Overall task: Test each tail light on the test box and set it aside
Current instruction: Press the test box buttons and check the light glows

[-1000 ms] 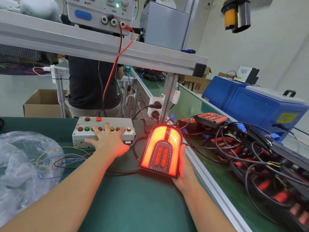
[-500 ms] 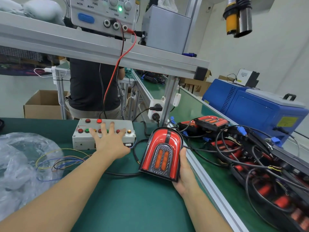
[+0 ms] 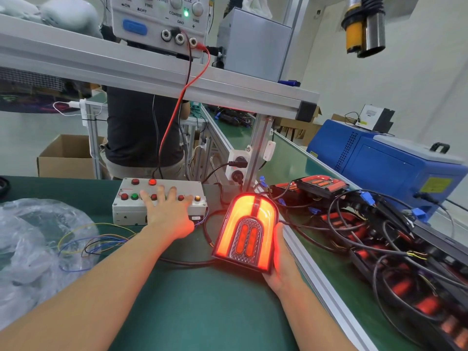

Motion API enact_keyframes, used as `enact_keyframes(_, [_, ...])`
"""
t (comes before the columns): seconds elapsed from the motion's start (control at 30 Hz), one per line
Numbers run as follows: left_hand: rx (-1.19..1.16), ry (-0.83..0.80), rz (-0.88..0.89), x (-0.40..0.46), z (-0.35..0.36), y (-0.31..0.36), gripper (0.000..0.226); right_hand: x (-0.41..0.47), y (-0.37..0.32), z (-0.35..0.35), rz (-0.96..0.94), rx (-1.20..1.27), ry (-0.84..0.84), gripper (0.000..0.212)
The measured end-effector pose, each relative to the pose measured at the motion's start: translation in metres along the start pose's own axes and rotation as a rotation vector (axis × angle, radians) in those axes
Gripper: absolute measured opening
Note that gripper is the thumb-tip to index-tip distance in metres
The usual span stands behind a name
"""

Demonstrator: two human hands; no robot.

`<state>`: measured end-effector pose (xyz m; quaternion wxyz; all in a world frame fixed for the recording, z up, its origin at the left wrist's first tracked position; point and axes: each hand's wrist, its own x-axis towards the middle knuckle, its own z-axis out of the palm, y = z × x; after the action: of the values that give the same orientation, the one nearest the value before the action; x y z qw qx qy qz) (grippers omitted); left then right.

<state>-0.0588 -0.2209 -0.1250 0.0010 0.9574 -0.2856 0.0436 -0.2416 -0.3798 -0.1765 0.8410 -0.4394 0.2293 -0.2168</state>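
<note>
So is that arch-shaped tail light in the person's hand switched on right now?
On. The tail light glows bright orange-red along its outer arch, tinting the right hand holding it, while the left hand rests on the test box buttons.

I have a single head view, worn high and looking forward and down over the green tabletop (image 3: 202,312). It sits close: both forearms enter from the bottom edge, and the overhead shelf (image 3: 152,69) crosses the top of the wide-angle frame.

A power supply (image 3: 162,19) sits on the shelf, a blue machine (image 3: 385,168) stands right.
</note>
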Motion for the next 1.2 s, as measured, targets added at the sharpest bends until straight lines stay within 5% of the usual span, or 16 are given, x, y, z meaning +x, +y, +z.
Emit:
enact_keyframes(0.77, [0.045,-0.045,0.050,0.002,-0.008,-0.003,0.067,-0.008,-0.024,-0.001,0.165,-0.080,0.093,0.057])
enact_keyframes(0.9, [-0.227,0.038,0.105,-0.008,-0.034,-0.015,0.066,-0.006,-0.033,0.000,0.219,-0.284,0.192,0.052])
enact_keyframes(1.0, [-0.481,0.190,0.252,-0.017,-0.071,-0.040,0.039,-0.004,-0.036,0.000,0.234,-0.469,0.267,0.049])
enact_keyframes(1.07, [-0.560,0.100,0.366,-0.029,-0.093,-0.058,0.024,-0.004,-0.040,-0.001,0.226,-0.568,0.309,0.045])
enact_keyframes(1.2, [-0.358,-0.240,0.493,-0.051,-0.092,-0.088,0.029,-0.001,-0.049,0.006,0.127,-0.934,0.341,0.041])
